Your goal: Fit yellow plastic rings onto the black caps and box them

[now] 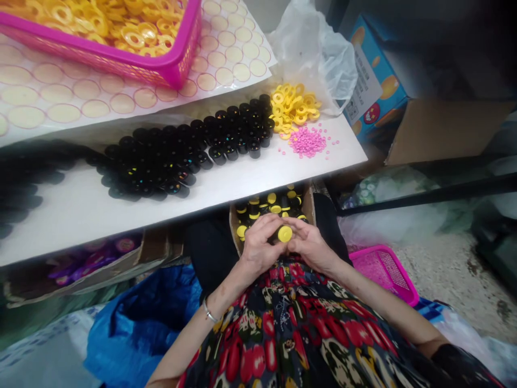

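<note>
Above my lap, my left hand (258,245) and my right hand (310,245) are closed around one small black cylinder with a round yellow cap (285,234), the cap facing up toward me. Just beyond my fingers, a cardboard box (235,225) holds several black pieces with yellow caps (276,209). On the white tabletop (226,180) stand many black cylinders (161,156) packed close together. At their right end lie a pile of yellow rings (294,108) and a heap of tiny pink pieces (307,142).
A pink basket (177,64) full of yellow rings stands on a circle-patterned sheet (96,109). To the right are a clear plastic bag (315,48), a blue carton (375,81) and, lower down, another pink basket (383,272). A blue bag (133,328) lies at lower left.
</note>
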The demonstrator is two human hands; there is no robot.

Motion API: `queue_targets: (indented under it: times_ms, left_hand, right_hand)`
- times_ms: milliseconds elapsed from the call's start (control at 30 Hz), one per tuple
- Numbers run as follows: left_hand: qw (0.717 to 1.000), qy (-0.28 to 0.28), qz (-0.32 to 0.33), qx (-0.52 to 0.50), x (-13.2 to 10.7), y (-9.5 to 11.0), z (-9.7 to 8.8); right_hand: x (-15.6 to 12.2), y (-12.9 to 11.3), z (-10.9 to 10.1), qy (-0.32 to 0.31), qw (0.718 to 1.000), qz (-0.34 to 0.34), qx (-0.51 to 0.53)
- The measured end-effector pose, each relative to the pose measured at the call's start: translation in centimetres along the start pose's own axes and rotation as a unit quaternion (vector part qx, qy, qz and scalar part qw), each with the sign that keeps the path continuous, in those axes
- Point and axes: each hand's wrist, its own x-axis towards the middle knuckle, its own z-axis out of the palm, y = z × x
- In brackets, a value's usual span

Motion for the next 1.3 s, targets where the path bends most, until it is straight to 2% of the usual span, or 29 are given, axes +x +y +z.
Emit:
queue_targets:
  times_ms: [67,167,333,533,600,733,833,967,1100,1300]
  left_hand:
    - [1.000,-0.001,0.016,0.022,0.0,0.1,-0.2]
    - [0.999,-0.013,0.034,0.040,0.1,0.3,-0.4]
    - [0.997,-0.032,0.065,0.033,0.1,0.5,-0.6]
    - [0.991,-0.038,0.124,0.038,0.2,0.7,-1.0]
    - [0.993,-0.039,0.107,0.039,0.2,0.9,-1.3]
    - [0.998,-0.055,-0.007,-0.018,-0.1,1.7,-1.7]
    - [0.994,-0.075,-0.061,-0.048,-0.3,2.4,-1.5]
    - [0.993,-0.047,-0.098,-0.052,-0.3,3.1,-1.0]
    - [0.995,-0.033,-0.092,-0.030,-0.2,3.7,-1.1]
    - [0.999,-0.023,-0.022,0.026,-0.5,3.5,-1.1]
  right_hand:
    - [-0.1,0.0,-0.1,0.017,0.999,-0.026,-0.028]
    - [-0.1,0.0,-0.5,0.008,0.997,-0.046,-0.056]
    - [-0.2,-0.1,-0.8,-0.022,0.998,-0.042,-0.048]
    - [-0.1,-0.6,-0.3,-0.040,0.997,-0.036,-0.050]
    - [-0.2,-0.8,-0.1,-0.048,0.996,-0.041,-0.057]
    - [-0.3,-1.1,0.4,-0.062,0.995,-0.062,-0.056]
    - [-0.2,-1.2,0.9,-0.050,0.994,-0.078,-0.058]
    - [-0.1,-1.5,1.8,-0.026,0.993,-0.092,-0.069]
    - [-0.5,-1.8,2.3,-0.041,0.994,-0.083,-0.056]
    - [-0.8,-1.8,2.2,-0.038,0.991,-0.102,-0.075]
